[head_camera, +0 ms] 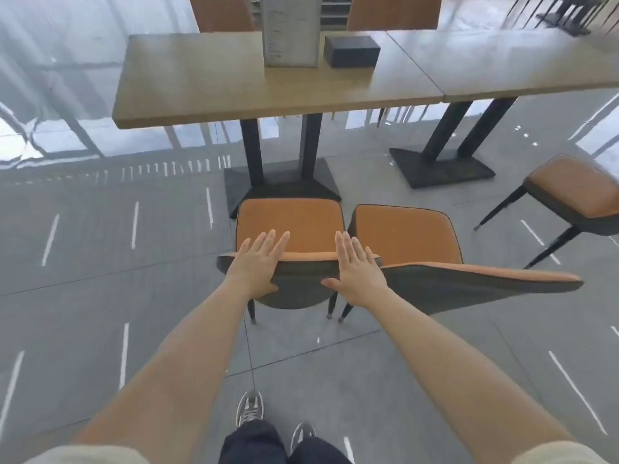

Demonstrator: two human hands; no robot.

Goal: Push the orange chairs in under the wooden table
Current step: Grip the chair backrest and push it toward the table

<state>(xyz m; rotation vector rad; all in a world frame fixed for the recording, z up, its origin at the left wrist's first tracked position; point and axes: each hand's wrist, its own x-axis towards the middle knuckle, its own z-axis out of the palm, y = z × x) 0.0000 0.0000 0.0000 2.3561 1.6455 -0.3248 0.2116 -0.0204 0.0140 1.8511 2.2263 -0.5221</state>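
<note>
Left hand and right hand flat, fingers spread, on your chair's stiff back: looks light, should slide easily.

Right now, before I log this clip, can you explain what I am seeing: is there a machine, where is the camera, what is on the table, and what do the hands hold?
There is no machine here: a person works with bare hands. The single picture comes from a wide-angle camera worn on the person's head, looking forward and down, so everything is seen from above. The left hand and right hand lie with straight fingers over the top of the backrest of the left orange chair. Neither is curled round anything. A second orange chair stands close beside it on the right, and a third orange chair stands farther right. The two near seats are out in front of the wooden table, not under it. On the table stand an upright printed sign and a black box.
</note>
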